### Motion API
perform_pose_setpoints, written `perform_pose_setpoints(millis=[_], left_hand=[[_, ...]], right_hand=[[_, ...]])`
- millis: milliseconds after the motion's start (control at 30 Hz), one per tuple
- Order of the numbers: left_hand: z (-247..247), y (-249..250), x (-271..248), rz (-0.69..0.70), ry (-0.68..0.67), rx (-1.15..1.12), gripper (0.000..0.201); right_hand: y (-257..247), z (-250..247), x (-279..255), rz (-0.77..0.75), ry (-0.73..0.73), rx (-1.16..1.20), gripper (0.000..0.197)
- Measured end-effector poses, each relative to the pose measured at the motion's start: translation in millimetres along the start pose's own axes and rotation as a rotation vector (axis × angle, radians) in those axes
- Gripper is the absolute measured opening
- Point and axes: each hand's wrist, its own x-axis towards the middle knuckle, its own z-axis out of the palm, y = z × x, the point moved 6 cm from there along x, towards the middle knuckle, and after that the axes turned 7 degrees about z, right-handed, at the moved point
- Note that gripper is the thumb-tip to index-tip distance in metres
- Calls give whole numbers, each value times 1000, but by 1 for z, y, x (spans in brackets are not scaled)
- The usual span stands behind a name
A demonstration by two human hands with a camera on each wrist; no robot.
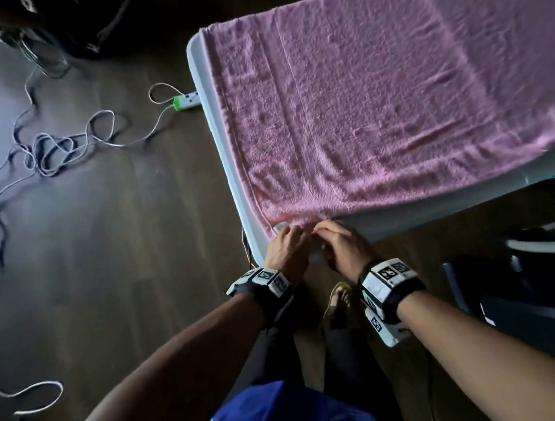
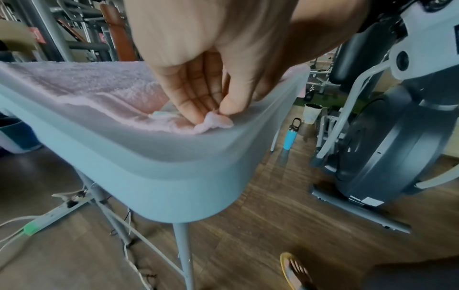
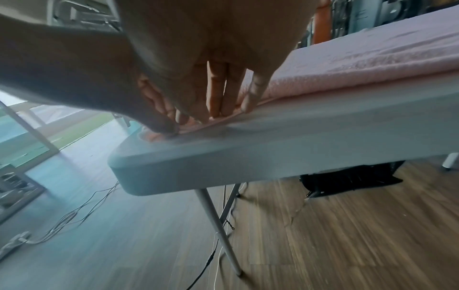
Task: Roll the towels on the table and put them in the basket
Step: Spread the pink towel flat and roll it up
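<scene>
Here the pink towel (image 1: 377, 102) lies spread flat over the table (image 1: 230, 180), its near corner at the table's near-left corner. Left hand (image 1: 285, 246) pinches that corner; right hand (image 1: 342, 245) pinches the hem just beside. Rolling looks barely begun; next, tuck tight and roll evenly.

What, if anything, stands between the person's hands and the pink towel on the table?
Nothing visible. The left hand already pinches the pink towel at its near corner on the table, and the right hand touches the same edge beside it.
</scene>
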Motion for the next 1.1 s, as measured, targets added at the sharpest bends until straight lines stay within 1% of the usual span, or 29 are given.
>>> perform_pose_setpoints(millis=[67,167,200,300,367,467,533,633,700,733,767,833,867,933,1000,1067,1100], left_hand=[[-11,5,1,-51,6,-33,30],[-25,18,-4,-136,9,-116,15],[-30,21,-6,-171,19,-126,10],[-36,20,-13,-235,79,-154,3],[-36,19,-15,-238,92,-165,5],[-31,18,-15,-245,77,-157,7],[-25,13,-16,-255,62,-122,6],[-17,9,-19,-262,36,-69,5],[-10,8,-19,-267,-17,-42,5],[-6,10,-18,-262,-44,-31,7],[-2,15,-15,-238,-61,-14,9],[6,35,2,-134,-75,44,13],[9,52,16,-83,-68,63,19],[17,97,58,16,-30,43,31],[32,150,109,95,-52,2,41],[54,199,156,132,-105,-7,46],[61,214,170,109,-133,-7,43]], right_hand=[[2,-3,1,-41,-15,-55,36],[11,-11,3,-89,-10,-121,28],[14,-16,5,-92,-5,-129,29],[25,-33,3,-70,17,-134,19],[37,-43,0,-48,-32,-120,21],[62,-60,-5,10,-116,-200,18],[92,-77,-10,77,-144,-287,14],[156,-119,-27,224,-85,-378,12],[195,-148,-42,338,-38,-389,13],[207,-159,-49,371,-21,-389,12],[213,-165,-54,373,-4,-378,12],[216,-169,-59,339,29,-327,13],[216,-168,-60,330,31,-297,13],[220,-166,-61,324,23,-255,11],[227,-162,-61,326,-4,-219,8],[239,-160,-62,346,-25,-220,5],[240,-158,-60,346,-51,-225,6]])
